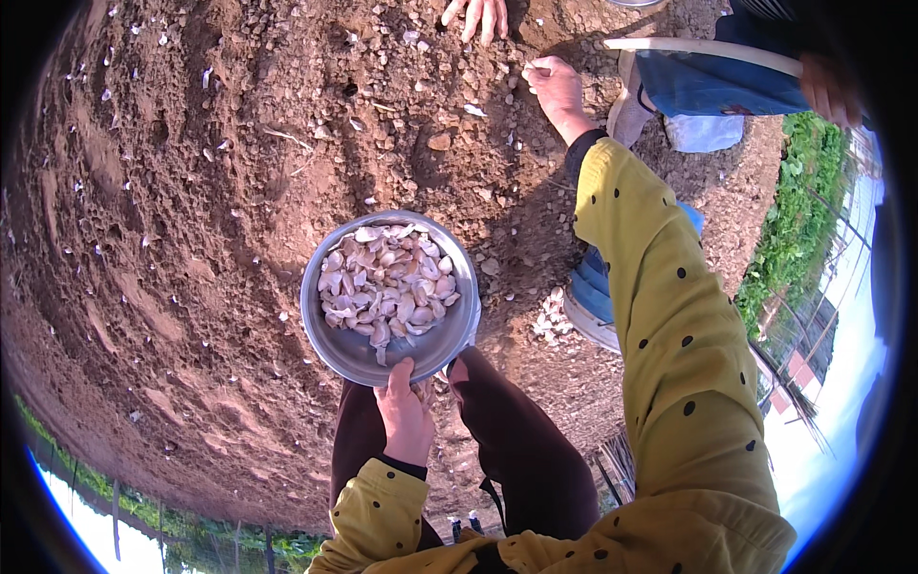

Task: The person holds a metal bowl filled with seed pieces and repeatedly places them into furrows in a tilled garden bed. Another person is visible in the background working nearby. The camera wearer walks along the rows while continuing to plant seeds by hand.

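My left hand (407, 412) grips the near rim of a round metal bowl (312, 316), its thumb over the edge. Many garlic cloves (391, 276) lie in the bowl, heaped towards its far side. My right hand (556, 90) is stretched out over the tilled soil (280, 165) at the upper right, its fingertips pinched together around a small pale thing, seemingly a garlic clove. Single pale cloves dot the soil in rough rows on the left.
Another person's hand (477, 18) touches the soil near my right hand. A further person at the upper right holds a pale curved rim or handle (703, 46). A blue and white bucket (592, 316) stands beside spilled cloves (552, 316). Green plants (796, 208) border the plot.
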Action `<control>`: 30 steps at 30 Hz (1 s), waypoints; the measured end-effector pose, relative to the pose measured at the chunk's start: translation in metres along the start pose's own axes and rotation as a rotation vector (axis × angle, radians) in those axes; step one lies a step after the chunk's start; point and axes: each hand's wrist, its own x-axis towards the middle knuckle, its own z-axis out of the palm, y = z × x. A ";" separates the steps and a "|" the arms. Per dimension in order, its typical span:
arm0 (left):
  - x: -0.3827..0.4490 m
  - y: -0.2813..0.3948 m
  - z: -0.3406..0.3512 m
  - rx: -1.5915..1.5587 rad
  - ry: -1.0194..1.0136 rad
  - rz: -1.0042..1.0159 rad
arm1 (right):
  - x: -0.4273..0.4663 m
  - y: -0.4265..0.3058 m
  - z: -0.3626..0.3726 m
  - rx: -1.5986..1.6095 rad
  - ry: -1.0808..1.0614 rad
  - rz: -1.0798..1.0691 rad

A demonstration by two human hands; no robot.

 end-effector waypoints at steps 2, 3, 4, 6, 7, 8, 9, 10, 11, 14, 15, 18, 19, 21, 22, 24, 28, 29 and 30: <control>-0.006 0.005 0.006 0.040 0.000 -0.011 | 0.000 -0.008 0.007 0.155 -0.009 0.017; -0.011 0.009 0.013 0.083 -0.017 -0.024 | 0.005 -0.003 0.007 0.173 0.008 -0.003; -0.014 0.011 0.018 0.122 -0.033 -0.036 | 0.007 0.011 0.009 0.105 0.025 -0.011; -0.016 0.012 0.021 0.123 -0.030 -0.043 | 0.002 0.024 0.017 -0.021 0.047 -0.029; -0.016 0.013 0.020 0.121 -0.022 -0.042 | -0.003 0.022 0.020 -0.073 0.020 -0.003; -0.014 0.011 0.017 0.120 -0.017 -0.031 | -0.011 0.021 0.023 -0.186 0.024 -0.031; -0.011 0.008 0.016 0.117 -0.024 -0.025 | -0.012 0.021 0.020 -0.306 0.037 -0.065; -0.011 0.007 0.016 0.114 -0.033 -0.018 | -0.013 0.020 0.018 -0.141 0.012 -0.007; -0.012 0.006 0.016 0.124 -0.033 -0.019 | -0.016 0.020 0.014 -0.110 -0.041 0.089; -0.015 0.007 0.020 0.126 -0.017 -0.009 | -0.026 0.003 0.008 0.186 -0.018 0.263; -0.015 0.007 0.020 0.124 -0.020 -0.016 | -0.027 0.009 0.003 0.278 0.010 0.280; -0.014 0.005 0.020 0.101 -0.026 -0.006 | -0.016 0.025 -0.008 0.244 0.005 0.121; -0.013 0.003 0.020 0.093 -0.032 -0.002 | -0.008 0.037 -0.012 0.236 0.005 0.070; -0.009 -0.002 0.016 0.084 -0.019 -0.006 | 0.004 0.047 -0.011 0.092 0.033 -0.069; -0.007 -0.003 0.014 0.078 -0.009 -0.003 | 0.006 0.046 -0.006 0.026 0.058 -0.127; -0.006 -0.004 0.013 0.086 -0.010 0.017 | 0.008 0.038 0.005 -0.194 0.101 -0.176; -0.010 0.001 0.022 0.117 0.028 0.006 | -0.006 -0.002 0.007 -0.342 0.231 -0.244; -0.009 0.001 0.021 0.121 0.012 0.005 | -0.006 -0.006 0.007 -0.312 0.269 -0.255; -0.008 0.001 0.019 0.125 -0.001 0.003 | -0.008 -0.007 0.008 -0.281 0.304 -0.266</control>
